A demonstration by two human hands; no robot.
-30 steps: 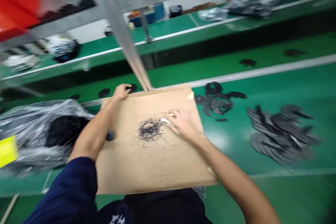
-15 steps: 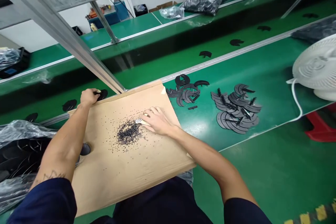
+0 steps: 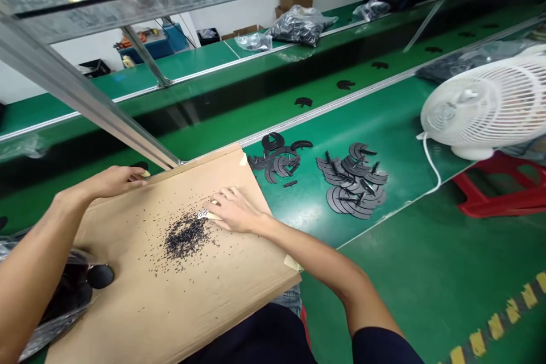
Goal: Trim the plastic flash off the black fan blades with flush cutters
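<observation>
The cardboard sheet (image 3: 213, 296) is the anchor of the scene, and the heap of tiny black bits (image 3: 187, 236) lies scattered over its middle, densest at the centre. Over the right side of that sheet is the right hand (image 3: 234, 210), its grip closed on a small pale piece (image 3: 203, 215) marked with dark rings, the piece's tip reaching to the heap's upper right fringe. The left hand (image 3: 113, 182) is at the sheet's far left edge, fingers drawn together just beside a dark flat part (image 3: 139, 165) that it partly covers; whether its grip grasps anything cannot be told.

On the worktop (image 3: 307, 205), to the right of the sheet, lie a small cluster of curved black parts (image 3: 279, 159) and, farther right, a larger pile of grey-black curved parts (image 3: 354, 182).

The step in hand looks like working at the loose bits with the right hand while the left attends to the dark part beyond the sheet's edge. The next move seems to call for light, exact fingertip control at the heap and a steady sheet, since bits so small could scatter easily.
</observation>
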